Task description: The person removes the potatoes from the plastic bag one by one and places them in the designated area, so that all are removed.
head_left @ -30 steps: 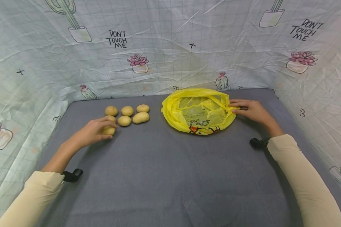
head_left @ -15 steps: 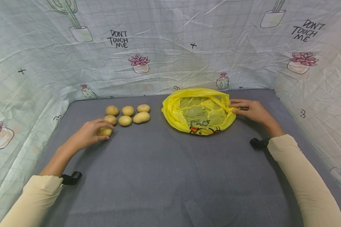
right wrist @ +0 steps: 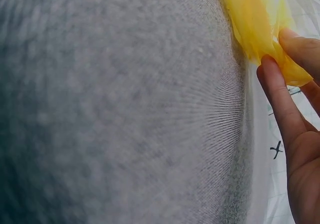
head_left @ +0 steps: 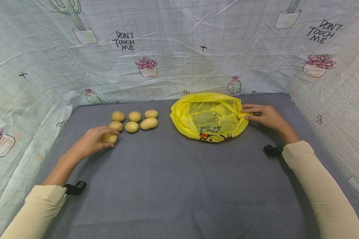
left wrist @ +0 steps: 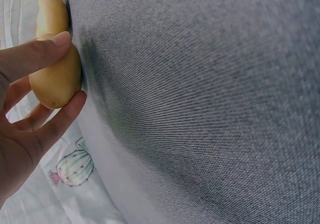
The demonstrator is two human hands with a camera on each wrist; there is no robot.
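My left hand (head_left: 91,141) holds a yellow-skinned potato (head_left: 109,138) at the near left end of a small group of potatoes. The left wrist view has the thumb across one side of this potato (left wrist: 56,81) and fingertips against the other. It appears to rest on the cloth. Across the table lies a yellow plastic bag (head_left: 182,127), its mouth spread wide and facing up, with dark print showing inside. Its right edge is pinched by my right hand (head_left: 267,117); in the right wrist view, gathered yellow plastic (right wrist: 257,21) sits between thumb and fingers.
Several more potatoes stand in two close rows, among them a long one (head_left: 149,123) nearest the bag and a round one (head_left: 116,126) beside my left hand. Grey cloth (head_left: 179,186) covers the table. A printed curtain (head_left: 173,49) hangs along the back and sides.
My left hand has shifted slightly left with its potato, uncovering more of the potato behind it. My right hand and the bag stay put.
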